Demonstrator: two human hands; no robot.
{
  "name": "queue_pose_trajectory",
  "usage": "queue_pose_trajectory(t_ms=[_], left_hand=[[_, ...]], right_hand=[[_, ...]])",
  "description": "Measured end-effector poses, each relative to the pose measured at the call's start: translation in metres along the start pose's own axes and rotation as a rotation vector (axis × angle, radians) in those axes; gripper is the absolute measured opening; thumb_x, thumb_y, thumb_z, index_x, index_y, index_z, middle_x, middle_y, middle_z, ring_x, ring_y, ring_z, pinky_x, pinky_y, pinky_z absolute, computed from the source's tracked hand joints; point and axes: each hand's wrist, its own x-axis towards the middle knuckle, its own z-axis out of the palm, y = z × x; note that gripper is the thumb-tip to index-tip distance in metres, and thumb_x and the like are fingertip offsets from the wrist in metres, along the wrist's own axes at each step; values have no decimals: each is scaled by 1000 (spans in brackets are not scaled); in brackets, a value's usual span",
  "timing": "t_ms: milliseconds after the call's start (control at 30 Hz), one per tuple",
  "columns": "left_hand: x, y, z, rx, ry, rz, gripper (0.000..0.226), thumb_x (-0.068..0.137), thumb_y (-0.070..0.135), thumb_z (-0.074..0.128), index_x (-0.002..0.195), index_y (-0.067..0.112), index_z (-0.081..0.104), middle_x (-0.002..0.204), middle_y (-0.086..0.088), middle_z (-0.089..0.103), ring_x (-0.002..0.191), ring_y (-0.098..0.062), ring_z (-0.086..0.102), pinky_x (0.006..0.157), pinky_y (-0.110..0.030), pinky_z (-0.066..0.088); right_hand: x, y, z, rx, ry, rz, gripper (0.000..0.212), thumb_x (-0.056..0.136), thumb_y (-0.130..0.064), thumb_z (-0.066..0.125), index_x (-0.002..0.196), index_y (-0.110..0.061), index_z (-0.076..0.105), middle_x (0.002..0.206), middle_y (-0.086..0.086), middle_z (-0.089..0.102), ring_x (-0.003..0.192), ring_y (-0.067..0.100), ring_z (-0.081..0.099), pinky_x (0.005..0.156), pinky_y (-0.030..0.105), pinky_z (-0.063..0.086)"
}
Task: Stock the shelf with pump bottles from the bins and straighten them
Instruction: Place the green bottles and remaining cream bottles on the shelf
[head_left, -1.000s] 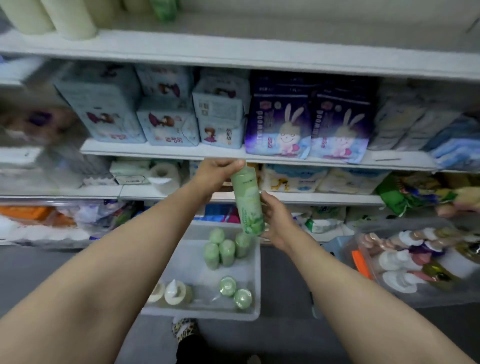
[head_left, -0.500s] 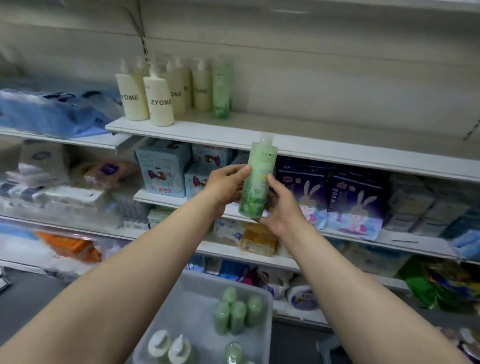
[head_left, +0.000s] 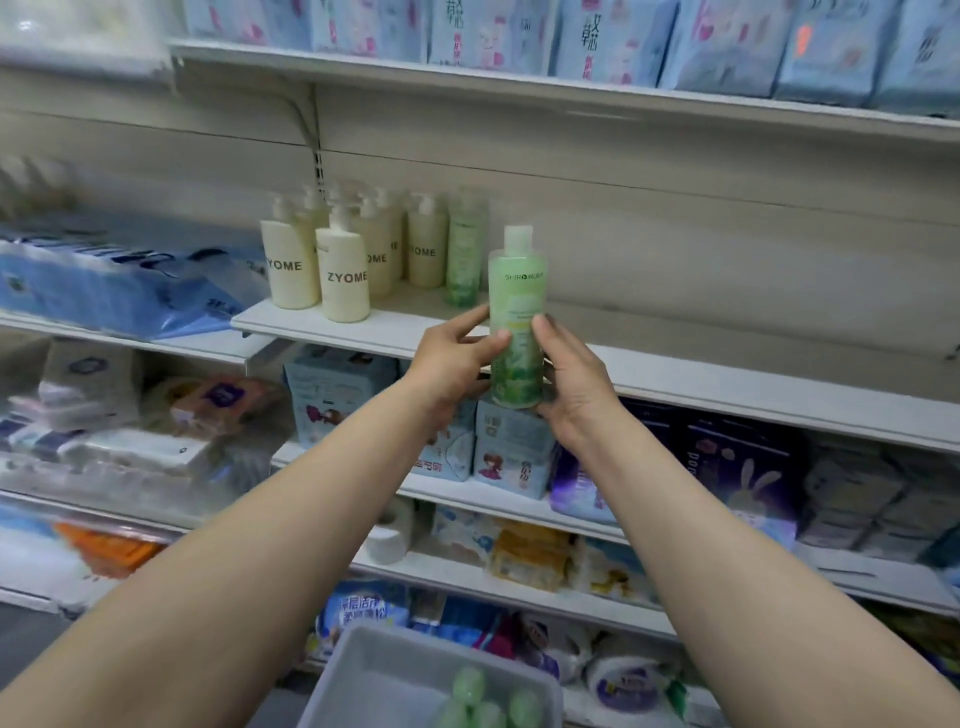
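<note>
The green bottle (head_left: 517, 317) stands upright in the air, long axis vertical, white cap up, in front of the shelf (head_left: 675, 379). The left hand (head_left: 452, 364) and right hand (head_left: 574, 384) grip its lower half, fingers curled round it.

Soft even light; blurred, fisheye-bent edges.

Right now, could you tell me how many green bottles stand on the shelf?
1: a green bottle right of the cream bottles. Another is held in both hands, not shelved. More may hide behind.
</note>
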Motion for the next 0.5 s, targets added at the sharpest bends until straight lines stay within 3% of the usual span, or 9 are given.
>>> queue_pose_trajectory(t_ms=[100, 200, 267, 400, 500], left_hand=[[17, 3, -9, 8, 6, 3, 49, 96, 10, 65, 142, 23, 56, 121, -13, 69, 109, -24, 69, 86, -41, 60], [38, 7, -20, 53, 6, 14, 52, 95, 12, 66, 142, 28, 54, 123, -8, 68, 111, -19, 67, 81, -34, 58], [51, 8, -26, 63, 2, 24, 52, 95, 11, 67, 142, 28, 54, 123, -7, 68, 112, -20, 66, 92, -41, 55], [78, 4, -36, 84, 5, 44, 51, 94, 11, 67, 141, 28, 55, 113, -3, 71, 105, -15, 68, 97, -41, 54], [97, -5, -42, 125, 20, 50, 53, 94, 12, 68, 142, 28, 54, 117, -5, 69, 108, -16, 66, 100, -43, 53]], right_hand=[[15, 3, 7, -69, 15, -16, 28, 94, -39, 66, 121, -30, 70, 107, -7, 76, 87, 7, 74, 60, 31, 58], [33, 7, 13, -132, 24, -42, 35, 94, -44, 65, 126, -32, 67, 114, -10, 74, 95, 4, 72, 73, 34, 59], [45, 10, 19, -153, 42, -57, 37, 94, -45, 64, 128, -33, 66, 115, -12, 73, 99, 4, 71, 82, 34, 58], [69, 15, 28, -139, 77, -37, 33, 98, -46, 57, 125, -30, 67, 110, -10, 75, 93, 3, 72, 66, 23, 57], [87, 22, 30, -100, 113, 27, 37, 101, -50, 48, 121, -27, 68, 108, -7, 76, 99, 9, 72, 71, 27, 58]])
